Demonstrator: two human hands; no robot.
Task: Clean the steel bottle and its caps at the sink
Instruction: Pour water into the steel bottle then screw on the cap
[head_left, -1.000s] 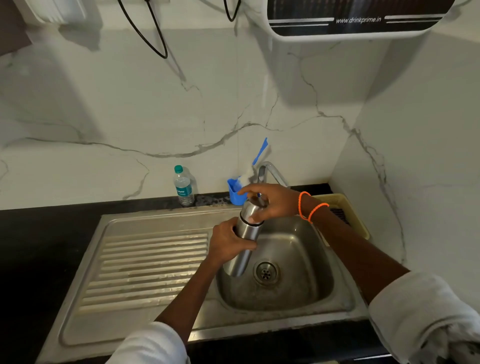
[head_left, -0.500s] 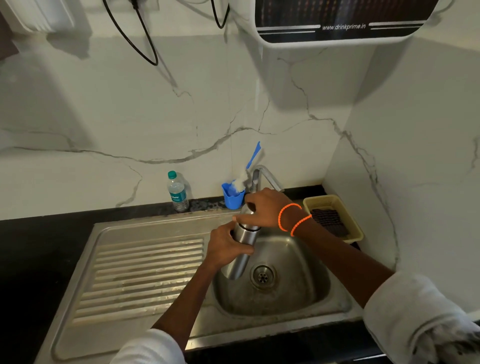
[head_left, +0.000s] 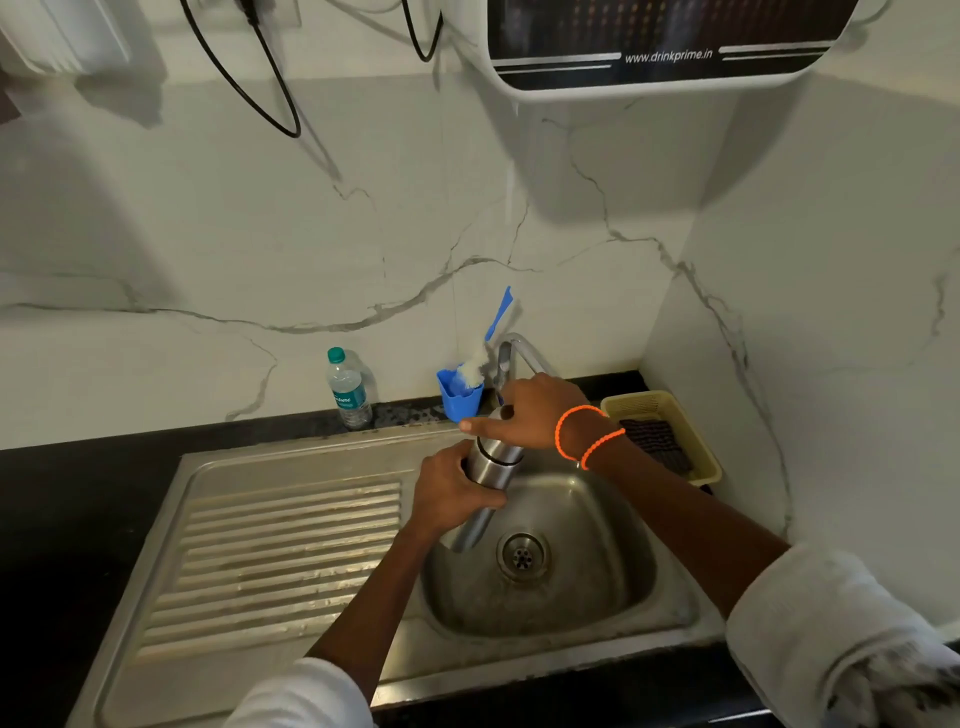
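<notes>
Steel bottle (head_left: 485, 486) held tilted over the sink (head_left: 545, 587) basin, base down toward 7 o'clock, top up at 1 o'clock just under the tap (head_left: 519, 353). Left hand (head_left: 452, 493) wrapped round the mid-body, fingers curled onto the metal. Right hand (head_left: 524, 415) clamped over the top end, covering the cap, thumb stretched out toward 9 o'clock; cap itself hidden, so on or loose cannot be told. Likely step: twisting the cap off.

Handling, judged: rigid brushed steel, no give under grip, not fragile but noisy and dent-prone if dropped in the basin. Smooth round wall, slippery once wet or soapy. Weight unknown, contents not visible. Best hold on mid-body below the dark seam ring, second hand on the cap for torque, as now. No water visibly running.

Writing: "www.drinkprime.in" legible on the purifier (head_left: 670, 41) mounted at 12 o'clock on the wall. Plastic water bottle (head_left: 349, 389) at 10 o'clock from the basin, green cap, teal label, wording too small to read. No marking seen on the steel bottle.

Also there: blue holder (head_left: 460, 400) with a blue-handled brush (head_left: 491, 338) beside the tap, yellow tray (head_left: 657, 402) with a dark scrub pad at 2 o'clock on the dark desk (head_left: 78, 493), ribbed drainboard at 9 o'clock, 2 orange bands on the right wrist.
</notes>
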